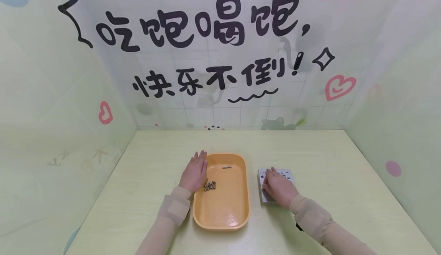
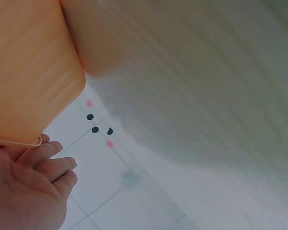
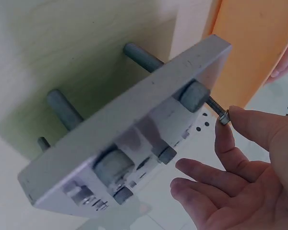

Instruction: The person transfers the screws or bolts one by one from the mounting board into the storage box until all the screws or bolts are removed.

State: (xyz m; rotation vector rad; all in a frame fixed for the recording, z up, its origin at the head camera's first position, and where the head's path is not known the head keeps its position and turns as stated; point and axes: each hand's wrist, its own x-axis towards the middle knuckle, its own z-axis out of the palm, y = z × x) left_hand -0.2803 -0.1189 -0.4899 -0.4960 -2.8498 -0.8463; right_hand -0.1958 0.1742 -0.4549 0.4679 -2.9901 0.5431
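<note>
My right hand (image 1: 280, 189) pinches a small screw (image 3: 216, 106) by its head, between thumb and forefinger. The screw's threaded end meets a round grey boss (image 3: 195, 96) on a metal plate (image 3: 134, 120); whether it sits in a hole there is hidden. Other bosses and bolt heads stand on the plate's face, and pegs stick out below it. My left hand (image 1: 194, 172) rests with fairly straight fingers on the left rim of an orange tray (image 1: 224, 213). Inside the tray lie a small pile of screws (image 1: 209, 185) and one lone screw (image 1: 226, 167).
The tray and the plate stand side by side on a pale wooden table (image 1: 138, 209), a small gap between them. Behind the table rises a printed wall (image 1: 165, 113), and side panels (image 1: 396, 132) close off left and right.
</note>
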